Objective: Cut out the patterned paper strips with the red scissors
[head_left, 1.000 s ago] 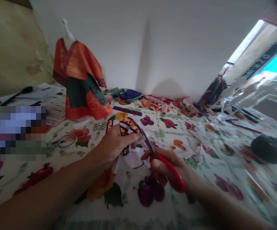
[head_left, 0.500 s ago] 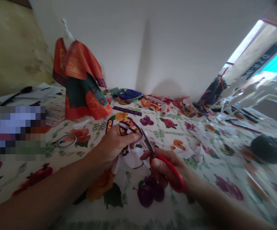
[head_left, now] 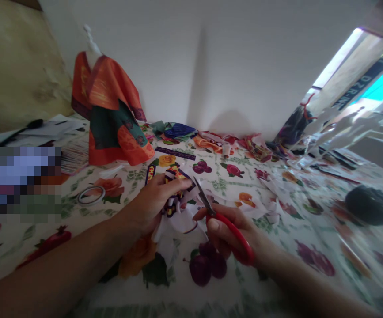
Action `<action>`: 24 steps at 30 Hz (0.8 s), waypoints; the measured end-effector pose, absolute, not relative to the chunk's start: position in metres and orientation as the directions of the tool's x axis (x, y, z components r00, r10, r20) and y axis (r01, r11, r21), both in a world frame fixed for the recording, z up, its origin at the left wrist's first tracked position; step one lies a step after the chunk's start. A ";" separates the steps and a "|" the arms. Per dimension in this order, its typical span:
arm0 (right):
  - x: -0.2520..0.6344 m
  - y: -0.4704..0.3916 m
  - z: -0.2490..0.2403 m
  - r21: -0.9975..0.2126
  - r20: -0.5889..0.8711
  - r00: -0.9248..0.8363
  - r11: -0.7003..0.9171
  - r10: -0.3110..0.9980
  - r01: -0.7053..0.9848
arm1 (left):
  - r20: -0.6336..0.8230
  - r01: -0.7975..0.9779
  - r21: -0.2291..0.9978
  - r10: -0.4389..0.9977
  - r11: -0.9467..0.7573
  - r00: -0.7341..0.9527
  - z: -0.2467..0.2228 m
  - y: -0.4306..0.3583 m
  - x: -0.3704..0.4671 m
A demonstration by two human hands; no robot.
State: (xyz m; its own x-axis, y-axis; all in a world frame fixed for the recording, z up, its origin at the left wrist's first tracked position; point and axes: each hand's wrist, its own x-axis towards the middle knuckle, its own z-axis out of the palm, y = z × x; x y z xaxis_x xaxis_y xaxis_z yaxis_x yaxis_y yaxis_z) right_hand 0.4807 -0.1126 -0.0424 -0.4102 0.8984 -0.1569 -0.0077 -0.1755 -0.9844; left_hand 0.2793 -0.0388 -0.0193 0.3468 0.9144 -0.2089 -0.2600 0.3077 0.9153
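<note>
My left hand [head_left: 156, 194] is closed on a bunched piece of patterned fabric [head_left: 170, 211], dark purple with yellow and red, with a white underside. Part of its white cloth [head_left: 178, 227] hangs below onto the table. In my right hand [head_left: 226, 227] are red-handled scissors [head_left: 234, 240], my fingers wrapped round the handles. Their blades point up and left, close to the fabric's right edge; whether they touch it I cannot tell. A strip with a yellow and red pattern [head_left: 150, 174] shows just beyond my left hand.
A small mannequin in an orange and green robe [head_left: 105, 110] stands at back left. A roll of tape [head_left: 92, 195] lies left of my hand. Fabric scraps [head_left: 224, 143] line the wall, near a dark purple strip [head_left: 175, 153]. A black bundle [head_left: 373, 205] sits at right on the floral tablecloth [head_left: 207, 304].
The fabric in my left hand has turned and bunched up, showing more of its white side. My left thumb has shifted slightly up. The scissors have barely moved.
</note>
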 end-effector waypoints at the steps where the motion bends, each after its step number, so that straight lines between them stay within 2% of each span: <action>1: 0.481 -0.112 -0.042 -0.984 -0.161 -0.416 -0.180 0.895 -0.009 | -0.225 -0.258 0.910 0.908 0.326 0.352 -0.019 -0.039 0.279; 8: 0.482 -0.111 -0.042 -0.982 -0.177 -0.422 -0.190 0.889 0.012 | -0.205 -0.250 0.913 0.893 0.322 0.401 -0.014 -0.040 0.278; 18: 0.480 -0.111 -0.042 -0.984 -0.138 -0.440 -0.172 0.887 -0.037 | -0.132 -0.191 0.959 0.929 0.207 0.346 -0.019 -0.039 0.277; 24: 0.477 -0.111 -0.040 -0.987 -0.126 -0.435 -0.155 0.892 -0.032 | -0.131 -0.189 0.959 0.924 0.210 0.360 -0.019 -0.038 0.277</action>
